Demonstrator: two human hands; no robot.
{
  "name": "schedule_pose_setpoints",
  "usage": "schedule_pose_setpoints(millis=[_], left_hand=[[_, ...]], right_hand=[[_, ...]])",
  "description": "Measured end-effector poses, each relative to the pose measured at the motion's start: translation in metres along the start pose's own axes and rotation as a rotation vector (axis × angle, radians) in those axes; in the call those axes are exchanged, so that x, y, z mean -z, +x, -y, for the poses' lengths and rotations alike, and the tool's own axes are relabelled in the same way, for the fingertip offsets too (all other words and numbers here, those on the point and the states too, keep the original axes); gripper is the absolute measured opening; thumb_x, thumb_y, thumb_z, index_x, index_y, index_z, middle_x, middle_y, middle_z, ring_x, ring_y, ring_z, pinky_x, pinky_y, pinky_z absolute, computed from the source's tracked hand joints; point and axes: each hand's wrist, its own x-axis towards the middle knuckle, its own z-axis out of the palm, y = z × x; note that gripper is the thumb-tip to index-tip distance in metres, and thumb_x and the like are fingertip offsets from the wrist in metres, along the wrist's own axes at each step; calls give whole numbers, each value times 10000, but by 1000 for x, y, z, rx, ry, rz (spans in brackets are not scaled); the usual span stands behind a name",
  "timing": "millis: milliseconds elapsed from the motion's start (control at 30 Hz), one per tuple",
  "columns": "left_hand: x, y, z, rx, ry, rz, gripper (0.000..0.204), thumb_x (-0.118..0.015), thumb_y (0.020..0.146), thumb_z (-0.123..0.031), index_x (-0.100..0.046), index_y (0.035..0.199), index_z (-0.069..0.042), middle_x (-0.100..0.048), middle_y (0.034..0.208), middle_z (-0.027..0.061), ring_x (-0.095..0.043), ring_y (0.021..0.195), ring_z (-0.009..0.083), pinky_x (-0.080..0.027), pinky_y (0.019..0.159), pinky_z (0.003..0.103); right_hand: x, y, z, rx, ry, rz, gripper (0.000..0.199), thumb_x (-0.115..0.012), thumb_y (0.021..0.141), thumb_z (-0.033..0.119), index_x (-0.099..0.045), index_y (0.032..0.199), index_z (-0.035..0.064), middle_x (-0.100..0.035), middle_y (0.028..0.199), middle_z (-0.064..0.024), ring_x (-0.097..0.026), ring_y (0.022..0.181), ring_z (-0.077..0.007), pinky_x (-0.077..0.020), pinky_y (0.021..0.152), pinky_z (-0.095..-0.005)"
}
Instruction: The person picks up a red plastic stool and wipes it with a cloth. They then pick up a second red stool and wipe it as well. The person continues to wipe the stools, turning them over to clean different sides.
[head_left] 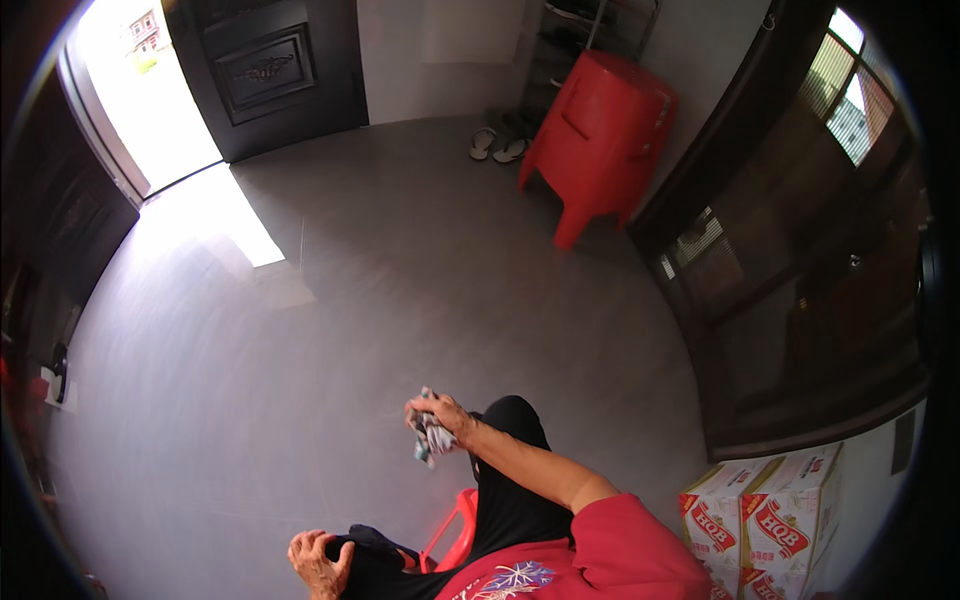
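Observation:
My right hand (pixel 450 414) is closed around a crumpled, patterned cloth (pixel 433 440) in grey and pale tones, held out past my bent right knee. Part of the cloth hangs below the fingers. At the lower left, my left hand (pixel 320 565) rests on my other knee in black trousers. Its thumb stands apart from the fingers and nothing shows in it. Between my legs appears part of a red plastic stool (pixel 455 535); the rest is hidden by my body.
Stacked red plastic stools (pixel 605 135) stand at the far right, beside slippers (pixel 483 143) and a shoe rack (pixel 560 45). White and red cartons (pixel 780 520) are piled at the lower right. A dark door (pixel 270 75) stands open at the far left; a dark-framed glass door (pixel 810 300) is on the right.

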Motion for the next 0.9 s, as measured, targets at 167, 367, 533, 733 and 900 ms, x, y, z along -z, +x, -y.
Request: schedule_pose_setpoints(millis=[167, 367, 533, 733, 900], left_hand=[[12, 66, 5, -67, 145, 125, 201, -656, 742, -326, -652, 852, -157, -630, 904, 45, -551, 875, 272, -399, 822, 419], [-17, 99, 18, 27, -63, 336, 172, -599, 790, -273, -626, 885, -132, -616, 859, 66, -554, 840, 293, -418, 761, 422], [-11, 123, 7, -4, -13, 388, 234, -591, 788, -276, -613, 956, -115, -585, 1017, 111, -540, 915, 316, -431, 773, 426], [31, 147, -12, -46, 263, 895, 297, -586, 779, -354, -607, 975, -133, -564, 1050, 136, -512, 963, 358, -413, 792, 471], [97, 196, -4, -189, -214, 1197, 274, -614, 757, -339, -627, 903, -107, -592, 981, 123, -548, 928, 326, -440, 791, 433]], right_hand=[[-26, 22, 4, -180, -201, 88, 225, -554, 828, 236, -609, 841, 18, -603, 756, -36, -536, 690, -89, -430, 632, -235], [12, 38, 14, -295, -176, 114, 290, -571, 855, 242, -555, 1046, 24, -619, 868, -59, -551, 790, -91, -428, 705, -223], [13, 39, 25, -261, 34, -50, 296, -569, 833, 222, -546, 1054, 26, -613, 886, -71, -565, 771, -104, -458, 653, -234], [-3, 10, 19, -346, 320, -314, 290, -560, 852, 220, -537, 1052, 12, -619, 858, -117, -591, 584, -184, -498, 503, -322], [-69, -26, 107, -176, 651, -362, 201, -601, 817, 217, -583, 895, 32, -623, 806, -137, -610, 608, -228, -513, 496, -374]])
